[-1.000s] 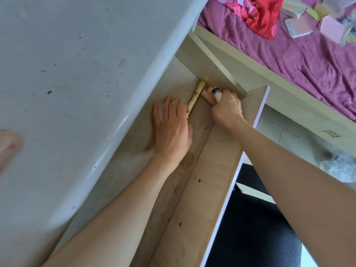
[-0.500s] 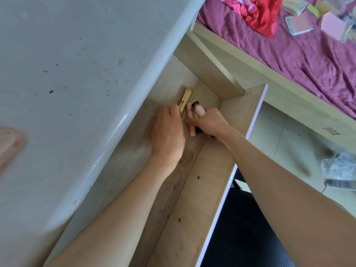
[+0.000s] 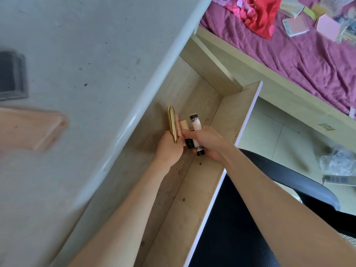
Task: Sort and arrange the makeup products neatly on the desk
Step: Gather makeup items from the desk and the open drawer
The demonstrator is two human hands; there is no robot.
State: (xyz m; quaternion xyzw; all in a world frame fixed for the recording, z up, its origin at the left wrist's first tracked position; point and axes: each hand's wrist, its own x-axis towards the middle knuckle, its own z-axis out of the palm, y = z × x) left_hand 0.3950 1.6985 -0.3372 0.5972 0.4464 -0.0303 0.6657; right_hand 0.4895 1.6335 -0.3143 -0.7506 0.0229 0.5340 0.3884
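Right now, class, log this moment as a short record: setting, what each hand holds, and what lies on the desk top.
setting: open wooden drawer under a white desk
left hand: grips a gold tube
right hand: grips a pale tube with black ends and a beige tube
on desk top: pink tray, dark case, both blurred
background: purple bedspread
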